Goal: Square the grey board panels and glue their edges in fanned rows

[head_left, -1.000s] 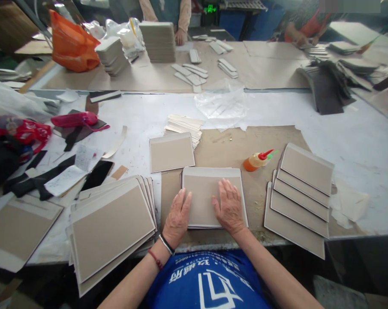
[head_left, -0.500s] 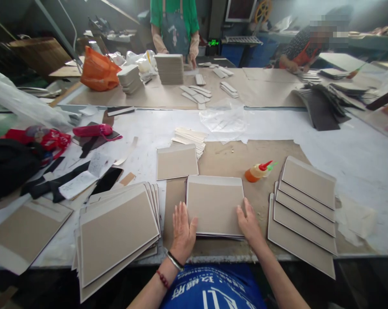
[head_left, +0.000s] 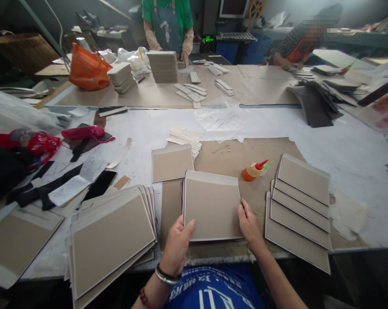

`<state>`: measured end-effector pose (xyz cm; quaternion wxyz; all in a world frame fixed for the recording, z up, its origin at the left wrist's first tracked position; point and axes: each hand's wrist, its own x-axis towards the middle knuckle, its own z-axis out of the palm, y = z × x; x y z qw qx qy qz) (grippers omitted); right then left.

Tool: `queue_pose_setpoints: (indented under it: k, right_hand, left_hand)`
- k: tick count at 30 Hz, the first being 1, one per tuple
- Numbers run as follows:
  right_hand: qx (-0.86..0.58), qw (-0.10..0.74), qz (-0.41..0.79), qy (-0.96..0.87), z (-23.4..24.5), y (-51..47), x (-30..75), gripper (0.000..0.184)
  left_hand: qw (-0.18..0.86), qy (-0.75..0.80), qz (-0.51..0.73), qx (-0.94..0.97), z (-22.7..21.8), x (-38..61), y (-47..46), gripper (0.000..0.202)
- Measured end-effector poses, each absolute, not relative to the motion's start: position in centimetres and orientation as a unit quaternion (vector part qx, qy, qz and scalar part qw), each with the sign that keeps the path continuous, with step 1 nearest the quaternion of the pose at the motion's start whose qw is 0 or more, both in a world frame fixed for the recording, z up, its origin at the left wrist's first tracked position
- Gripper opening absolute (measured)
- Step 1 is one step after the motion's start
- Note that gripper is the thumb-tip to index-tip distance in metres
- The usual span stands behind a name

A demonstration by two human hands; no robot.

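A small stack of tan cardboard panels (head_left: 213,210), each with a pale strip along its top, is in front of me, slightly tilted. My left hand (head_left: 177,240) grips its left edge, thumb on the top face and fingers underneath. On the right edge, my right hand (head_left: 250,223) is closed with its fingertips against the side. Dark edges of lower panels show at the upper left of the stack. A single panel (head_left: 172,163) lies just behind it. To the right of that stands a glue bottle (head_left: 253,171) with orange contents and a red tip.
Fanned panels lie at the left (head_left: 110,244) and right (head_left: 301,206). Pale strips (head_left: 184,137) are piled behind. A phone (head_left: 100,186), a notebook (head_left: 68,191) and a pink pouch (head_left: 84,132) lie left. Two people work at the far table (head_left: 261,88).
My left hand has gone from lying flat beside the stack to gripping its edge. The stack's near side has risen and tilted a little. My right hand's fingers have curled in at the edge.
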<state>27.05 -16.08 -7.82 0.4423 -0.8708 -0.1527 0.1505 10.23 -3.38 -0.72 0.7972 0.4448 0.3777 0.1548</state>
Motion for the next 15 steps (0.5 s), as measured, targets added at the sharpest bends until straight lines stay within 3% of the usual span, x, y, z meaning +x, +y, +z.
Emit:
queue_pose_setpoints:
  k: [8,15]
  right_hand:
    - [-0.894,0.397,0.11,-0.177,-5.3,-16.3,27.9,0.06]
    - [-0.797,0.565,0.214,0.01,-3.5,-16.2,28.7,0.058]
  left_hand:
    - [0.801,0.356,0.152,0.456,-0.7,10.6,-1.7,0.041]
    - [0.808,0.369,0.159,0.43,-2.4,10.8,-1.0,0.038]
